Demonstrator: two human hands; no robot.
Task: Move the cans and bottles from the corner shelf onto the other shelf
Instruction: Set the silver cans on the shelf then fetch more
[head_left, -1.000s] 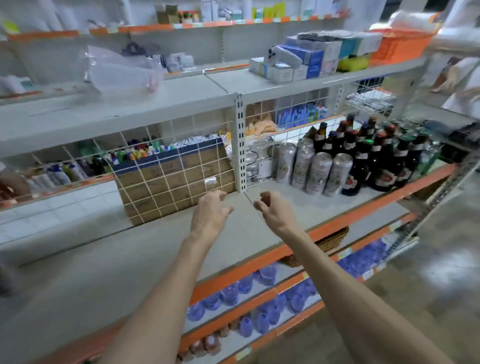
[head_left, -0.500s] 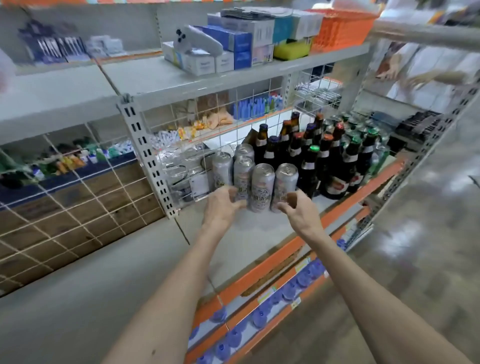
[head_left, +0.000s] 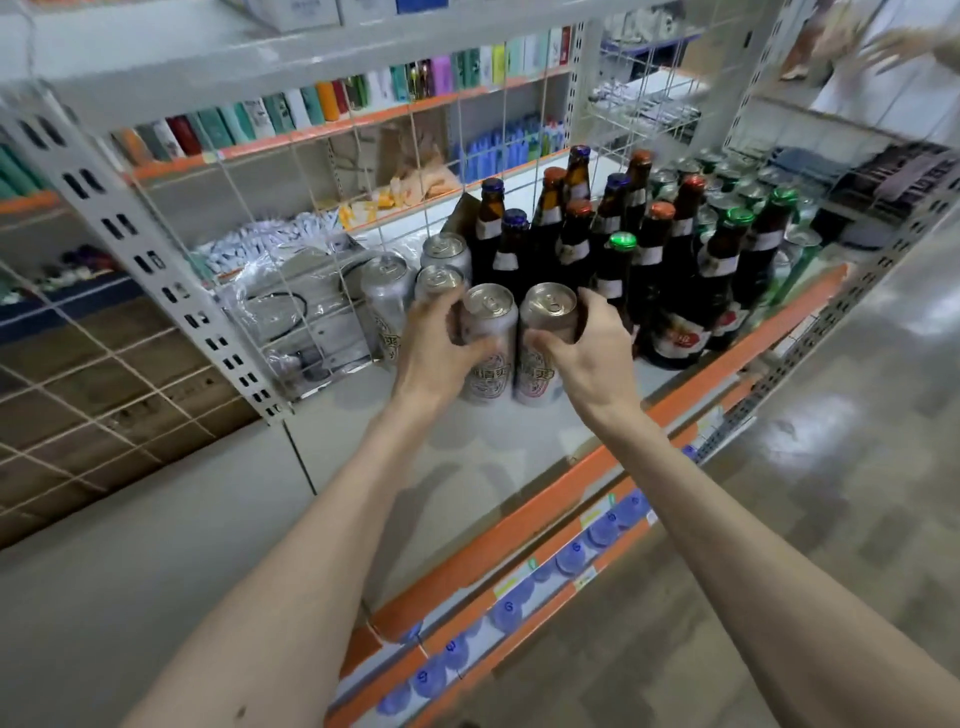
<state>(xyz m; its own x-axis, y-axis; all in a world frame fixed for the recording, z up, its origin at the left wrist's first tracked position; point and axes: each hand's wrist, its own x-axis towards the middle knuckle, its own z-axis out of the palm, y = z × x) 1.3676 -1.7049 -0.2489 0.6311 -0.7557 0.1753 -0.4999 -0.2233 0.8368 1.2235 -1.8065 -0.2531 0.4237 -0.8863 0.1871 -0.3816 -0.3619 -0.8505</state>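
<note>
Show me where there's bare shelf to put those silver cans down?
The widest bare patch is the grey shelf board left of the perforated upright, in front of the wire grid. A smaller bare strip lies between the silver cans and the orange shelf edge. Right of the cans it is crowded: brown bottles, then green cans.

silver cans (head_left: 488, 343); brown bottles (head_left: 571, 244); orange-edged shelf (head_left: 519, 525)

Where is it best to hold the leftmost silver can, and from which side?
Grip the leftmost silver can round its mid-body, from the front: it stands upright, other cans crowd its right, a plastic bag lies left, only the front looks free.
</note>
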